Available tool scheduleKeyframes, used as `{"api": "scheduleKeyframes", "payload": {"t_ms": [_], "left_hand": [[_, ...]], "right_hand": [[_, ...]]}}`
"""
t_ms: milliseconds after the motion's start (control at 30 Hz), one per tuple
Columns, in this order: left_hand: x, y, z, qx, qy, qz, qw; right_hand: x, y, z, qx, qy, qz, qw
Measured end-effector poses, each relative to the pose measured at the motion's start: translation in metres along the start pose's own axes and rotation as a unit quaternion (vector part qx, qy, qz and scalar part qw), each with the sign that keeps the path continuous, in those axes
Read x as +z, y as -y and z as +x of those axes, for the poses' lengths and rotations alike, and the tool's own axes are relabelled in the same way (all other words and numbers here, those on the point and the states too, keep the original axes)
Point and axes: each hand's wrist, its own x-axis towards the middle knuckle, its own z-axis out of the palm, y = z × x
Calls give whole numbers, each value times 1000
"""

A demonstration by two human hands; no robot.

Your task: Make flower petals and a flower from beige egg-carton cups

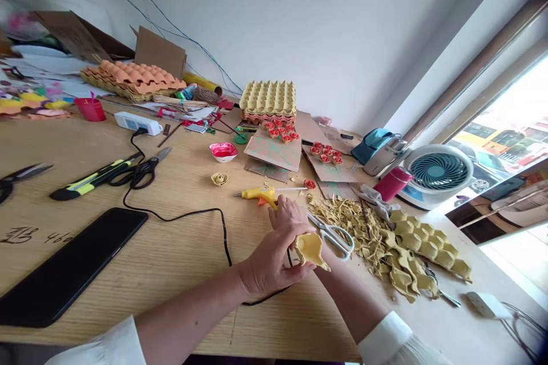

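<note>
My left hand [274,259] is closed around a yellow egg-carton cup [309,248] with a torn, pointed edge, its hollow side facing me. Beyond it, my right hand [289,214] has its fingers on the handle of a yellow hot glue gun [254,193]; the left hand and the cup partly cover it. From the gun's back end sticks a glue stick [289,189], and the nozzle points left. White-handled scissors [336,238] lie by my right wrist. A small yellow carton flower [220,179] sits left of the gun, and a red one [309,183] rests to its right.
Carton scraps [368,234] and an egg-carton piece [430,242] spread to the right. Red flowers stand on cardboard sheets [274,151] behind. A bowl of red paint [223,152], black scissors [143,171], a utility knife [92,179] and a phone [72,265] lie left. A black cord [184,215] crosses the table.
</note>
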Motion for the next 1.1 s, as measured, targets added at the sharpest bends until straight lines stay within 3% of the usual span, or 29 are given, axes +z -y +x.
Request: {"api": "scheduleKeyframes", "payload": {"t_ms": [233,700,967,1100], "left_hand": [[-2,0,0,20,-4,11,1000],[-2,3,5,46,-21,5,999],[-2,0,6,43,-3,-16,999],[-1,0,7,35,-5,-11,999]], "right_hand": [[-11,14,-4,21,-33,6,999],[-6,19,40,0,-37,38,999],[-16,-2,12,77,-38,26,996],[-22,3,19,79,-50,22,995]]}}
